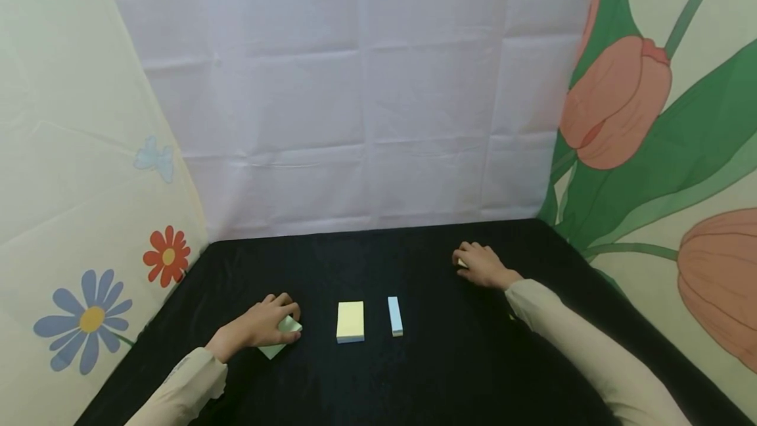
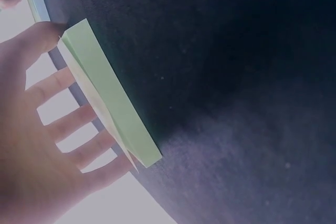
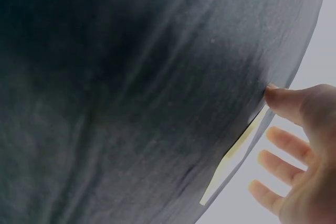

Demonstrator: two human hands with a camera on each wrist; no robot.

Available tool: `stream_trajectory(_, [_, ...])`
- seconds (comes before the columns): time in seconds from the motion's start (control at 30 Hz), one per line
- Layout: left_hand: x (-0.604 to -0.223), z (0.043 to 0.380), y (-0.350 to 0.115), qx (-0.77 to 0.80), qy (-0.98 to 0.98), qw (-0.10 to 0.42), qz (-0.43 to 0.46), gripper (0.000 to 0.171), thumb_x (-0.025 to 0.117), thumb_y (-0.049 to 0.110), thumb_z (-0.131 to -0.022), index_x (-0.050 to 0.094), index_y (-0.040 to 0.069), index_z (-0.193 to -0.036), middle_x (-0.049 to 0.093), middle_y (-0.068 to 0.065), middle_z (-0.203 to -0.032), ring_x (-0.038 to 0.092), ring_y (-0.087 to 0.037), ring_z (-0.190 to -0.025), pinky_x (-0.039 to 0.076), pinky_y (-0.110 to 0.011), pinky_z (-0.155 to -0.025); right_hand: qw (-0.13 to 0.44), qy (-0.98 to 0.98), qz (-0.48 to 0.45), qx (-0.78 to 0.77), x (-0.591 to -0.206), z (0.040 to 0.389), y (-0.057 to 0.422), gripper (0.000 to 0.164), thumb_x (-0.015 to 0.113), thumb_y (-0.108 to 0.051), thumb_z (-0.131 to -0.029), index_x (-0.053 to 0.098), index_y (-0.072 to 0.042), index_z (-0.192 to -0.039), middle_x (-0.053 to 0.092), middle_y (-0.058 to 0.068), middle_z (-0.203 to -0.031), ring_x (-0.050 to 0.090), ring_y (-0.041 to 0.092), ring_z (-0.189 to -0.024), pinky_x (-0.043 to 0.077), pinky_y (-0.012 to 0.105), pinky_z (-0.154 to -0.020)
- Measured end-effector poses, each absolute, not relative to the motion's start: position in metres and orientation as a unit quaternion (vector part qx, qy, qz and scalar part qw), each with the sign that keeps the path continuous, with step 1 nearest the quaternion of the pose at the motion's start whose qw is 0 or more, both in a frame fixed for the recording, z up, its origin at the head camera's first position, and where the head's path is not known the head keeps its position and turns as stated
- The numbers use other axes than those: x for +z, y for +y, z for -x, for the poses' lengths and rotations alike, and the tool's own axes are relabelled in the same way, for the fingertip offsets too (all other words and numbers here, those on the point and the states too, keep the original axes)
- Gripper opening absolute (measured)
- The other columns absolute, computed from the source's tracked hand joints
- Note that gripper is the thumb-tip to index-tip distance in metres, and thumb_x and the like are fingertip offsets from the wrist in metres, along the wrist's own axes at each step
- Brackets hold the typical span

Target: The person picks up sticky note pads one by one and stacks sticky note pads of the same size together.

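Nearest is a cream fabric sleeve (image 1: 180,388), to the left of and nearer than the landmark, a rectangular block with a yellow top and blue side (image 1: 351,321). From it extends the left hand (image 1: 257,326), left of the block, pinching a light green paper pad (image 2: 112,93) between its thumb and parted fingers; a pale top sheet rises along the pad's edge. Just right of the block lies a narrow light blue strip (image 1: 395,316) with a yellowish end. Further right, a small yellow thing (image 1: 512,316) shows beside the other cream sleeve (image 1: 591,347), mostly hidden. Beyond the block and to its right, the right hand (image 1: 483,265) has its fingers spread above a pale yellow flat piece (image 3: 234,155), thumb tip at one end; I cannot tell whether the thumb touches it. Black cloth (image 1: 349,386) surrounds the block; creased white fabric (image 1: 355,97) hangs behind it.
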State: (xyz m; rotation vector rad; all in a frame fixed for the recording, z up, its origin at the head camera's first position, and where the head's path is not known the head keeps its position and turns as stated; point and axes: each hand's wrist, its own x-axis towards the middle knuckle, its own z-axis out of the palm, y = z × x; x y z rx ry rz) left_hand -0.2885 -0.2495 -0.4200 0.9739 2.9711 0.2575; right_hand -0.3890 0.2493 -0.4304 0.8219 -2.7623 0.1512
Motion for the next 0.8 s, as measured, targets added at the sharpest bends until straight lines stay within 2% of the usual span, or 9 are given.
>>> stream_trajectory(0.33, [-0.42,0.29,-0.251,0.086,0.949,0.008,-0.305,0.023,0.068,0.042,-0.091,0.06,0.022,-0.1,0.05,-0.003,-0.11,0.043,-0.024,-0.088,0.039,-0.042,-0.068,0.118,-0.962,-0.242,0.044,-0.429,0.393,0.258,0.02,0.074,-0.013,-0.089,0.065,-0.007,-0.106,0.057,0.017,-0.107,0.055,0.036,-0.094,0.044,0.053,-0.078])
stream_trajectory(0.67, [-0.42,0.29,-0.249,0.085,0.951,0.012,-0.299,0.022,0.068,0.041,-0.091,0.059,0.022,-0.1,0.049,-0.003,-0.11,0.043,-0.024,-0.088,0.039,-0.042,-0.067,0.09,-0.975,-0.18,0.091,-0.433,0.4,0.281,0.053,0.073,-0.034,-0.089,0.056,0.002,-0.124,0.056,0.027,-0.112,0.056,0.041,-0.093,0.044,0.056,-0.077])
stream_trajectory(0.8, [-0.421,0.291,-0.248,0.078,0.952,0.013,-0.296,0.022,0.067,0.041,-0.092,0.059,0.022,-0.1,0.048,-0.002,-0.109,0.042,-0.023,-0.088,0.039,-0.042,-0.067,0.066,-0.976,-0.168,0.122,-0.436,0.401,0.288,0.058,0.071,-0.038,-0.09,0.053,0.004,-0.127,0.056,0.027,-0.112,0.058,0.038,-0.09,0.046,0.055,-0.074])
